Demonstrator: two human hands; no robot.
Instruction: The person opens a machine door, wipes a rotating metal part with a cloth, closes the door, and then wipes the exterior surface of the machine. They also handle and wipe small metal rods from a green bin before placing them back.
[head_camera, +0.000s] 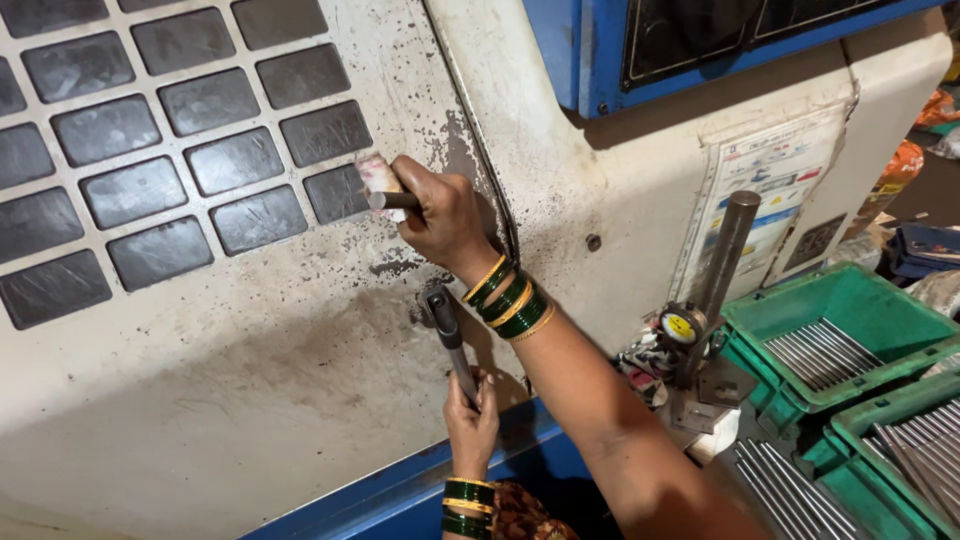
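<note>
Machine panel (300, 400): a large, dirty, cream-coloured face filled most of the frame, with a grid of dark square windows (150, 150) in the upper left.
Green trays (850, 300): two stood at the lower right, each with thin metal rods (815, 355) inside.
Steel post (728, 250): it rose right of centre, with a small round dial gauge (681, 326) at its foot.
Right hand (445, 215): it was closed around a short metal rod (392, 200) with a whitish wrapped end, pressed against the panel near the centre of the frame.
Left hand (472, 415): it gripped the lower end of a dark lever handle (450, 335), low at the centre, just under the right wrist.
Bangles (508, 297): green and gold, on both wrists.
</note>
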